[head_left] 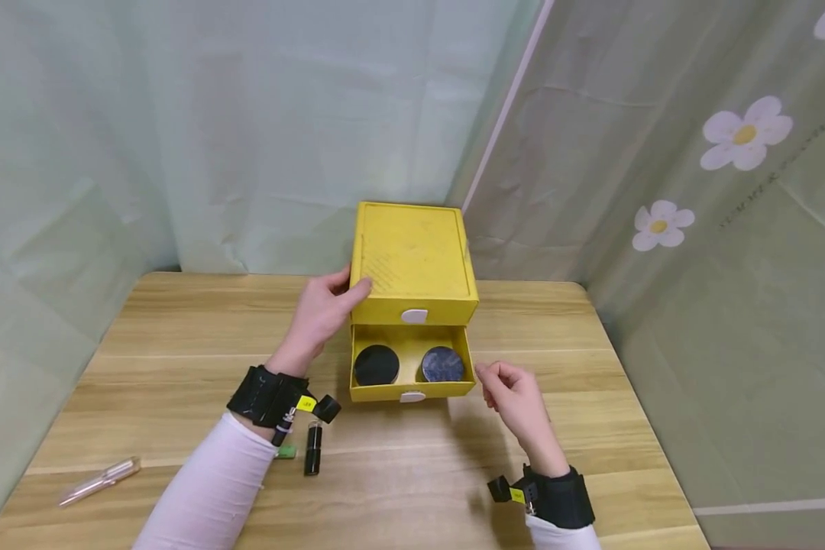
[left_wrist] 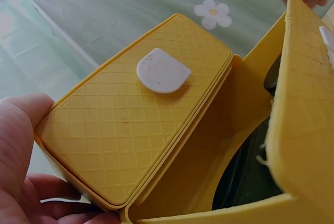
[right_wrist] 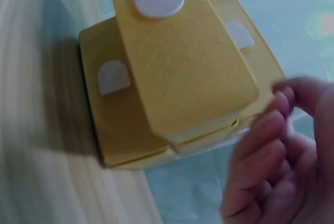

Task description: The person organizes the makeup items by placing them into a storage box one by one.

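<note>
A yellow drawer box (head_left: pixel 412 252) stands at the back of the table, its middle drawer (head_left: pixel 378 393) pulled out. Inside that drawer lie a black round disc-shaped thing (head_left: pixel 376 365) on the left and a dark blue, marbled round one (head_left: pixel 443 364) on the right. My left hand (head_left: pixel 321 309) grips the box's left side, thumb over the top edge and fingers against the side. Just off the drawer's right front corner is my right hand (head_left: pixel 519 401), fingers loosely curled with nothing between them. White tabs mark the top drawer (left_wrist: pixel 115 130) and the bottom drawer (right_wrist: pixel 117 119), both pushed in.
A small black tube with a clear end (head_left: pixel 312 451) lies in front of the box on the left. Beside it a green item (head_left: pixel 286 452) is partly hidden by my left arm. A clear slender tube (head_left: pixel 99 483) lies at the table's left. Curtains (head_left: pixel 302 137) hang behind.
</note>
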Demonstrator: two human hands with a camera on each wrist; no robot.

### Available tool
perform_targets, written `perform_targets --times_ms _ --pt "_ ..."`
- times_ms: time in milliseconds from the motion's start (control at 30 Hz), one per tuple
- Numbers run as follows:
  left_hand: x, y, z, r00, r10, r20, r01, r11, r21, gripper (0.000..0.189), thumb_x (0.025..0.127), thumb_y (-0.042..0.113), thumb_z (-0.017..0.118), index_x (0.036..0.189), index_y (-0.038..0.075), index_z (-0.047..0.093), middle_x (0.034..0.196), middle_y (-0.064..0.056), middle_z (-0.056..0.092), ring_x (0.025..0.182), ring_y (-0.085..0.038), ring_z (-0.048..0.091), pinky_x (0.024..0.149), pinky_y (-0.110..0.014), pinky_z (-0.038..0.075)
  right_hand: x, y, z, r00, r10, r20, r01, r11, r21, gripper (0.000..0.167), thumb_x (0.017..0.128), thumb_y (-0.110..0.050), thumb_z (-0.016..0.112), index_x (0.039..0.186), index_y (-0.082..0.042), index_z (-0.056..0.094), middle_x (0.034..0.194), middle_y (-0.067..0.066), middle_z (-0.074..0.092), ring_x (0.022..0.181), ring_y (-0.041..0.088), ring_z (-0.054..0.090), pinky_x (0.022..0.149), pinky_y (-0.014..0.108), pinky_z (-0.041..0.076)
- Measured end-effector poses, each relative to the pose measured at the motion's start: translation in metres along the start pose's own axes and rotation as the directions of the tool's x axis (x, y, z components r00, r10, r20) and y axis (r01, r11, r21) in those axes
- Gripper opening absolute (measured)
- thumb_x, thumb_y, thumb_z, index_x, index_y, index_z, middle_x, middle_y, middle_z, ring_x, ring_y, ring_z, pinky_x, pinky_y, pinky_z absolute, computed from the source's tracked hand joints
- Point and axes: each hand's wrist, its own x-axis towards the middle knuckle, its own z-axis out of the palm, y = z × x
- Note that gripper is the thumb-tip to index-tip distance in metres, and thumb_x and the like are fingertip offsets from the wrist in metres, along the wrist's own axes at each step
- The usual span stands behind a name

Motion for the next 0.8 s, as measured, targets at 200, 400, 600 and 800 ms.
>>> perform_targets --times_ms 200,400,600,800 --pt "0.0 0.0 0.001 1.0 0.006 -0.007 -0.006 1.0 0.0 0.068 0.102 0.036 0.072 0.156 0.001 0.05 0.155 -0.018 0.055 0.123 -0.024 0.06 0.089 -0.019 0.051 -0.008 0.011 -0.003 0.969 0.075 0.234 -0.055 0.994 -0.09 0.041 0.108 -0.029 0.067 0.08 0.001 0.07 0.068 0.002 0.061 0.061 0.014 0.054 0.055 0.024 0.044" --pt "0.001 0.0 0.001 1.0 0.007 -0.005 -0.007 1.0 0.002 0.069 0.103 0.037 0.072 0.156 0.001 0.049 0.156 -0.019 0.055 0.124 -0.025 0.061 0.09 -0.02 0.052 -0.012 0.019 0.014 0.917 0.115 0.381 -0.089 0.992 -0.086 0.034 0.108 -0.027 0.067 0.112 0.005 0.078 0.087 0.007 0.072 0.077 0.015 0.063 0.066 0.028 0.053" --pt "0.003 -0.001 -0.001 1.0 -0.003 -0.003 0.003 1.0 0.0 0.07 0.102 0.038 0.072 0.157 0.002 0.048 0.157 -0.018 0.053 0.127 -0.025 0.059 0.093 -0.021 0.051 -0.015 0.024 0.049 0.897 0.169 0.41 -0.222 0.971 0.087 0.042 0.11 -0.025 0.064 0.13 0.011 0.069 0.103 0.017 0.077 0.087 0.022 0.073 0.077 0.033 0.061" --pt "0.003 -0.001 -0.001 1.0 -0.007 0.003 0.007 1.0 -0.013 0.069 0.103 0.036 0.072 0.157 0.001 0.048 0.159 -0.018 0.051 0.132 -0.025 0.057 0.103 -0.03 0.051 -0.019 0.027 0.078 0.901 0.18 0.395 -0.288 0.929 0.233 0.043 0.111 -0.024 0.062 0.131 0.013 0.068 0.105 0.022 0.078 0.081 0.015 0.073 0.074 0.027 0.06"
